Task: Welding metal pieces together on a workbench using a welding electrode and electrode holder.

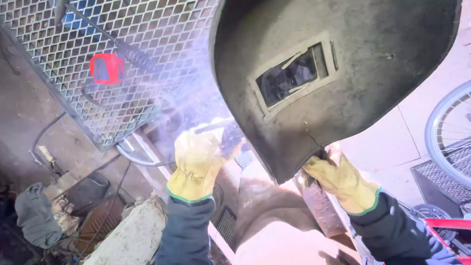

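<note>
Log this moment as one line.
left hand: grips electrode holder | right hand: holds welding shield | mesh panel: smoke beside it

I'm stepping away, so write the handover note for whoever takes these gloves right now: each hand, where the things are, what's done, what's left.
Left hand: yellow glove, closed on the electrode holder, its tip toward the metal mesh panel, with smoke and glare around it.
Right hand: yellow glove, gripping the lower edge of the dark welding shield, held up in front of the view.
Things: the mesh panel leans at upper left; a cable runs below it; a bicycle wheel is at far right.
Done: the arc appears lit at the panel's edge.
Left: the seam itself is hidden by glare, so how far it has got cannot be told.
</note>
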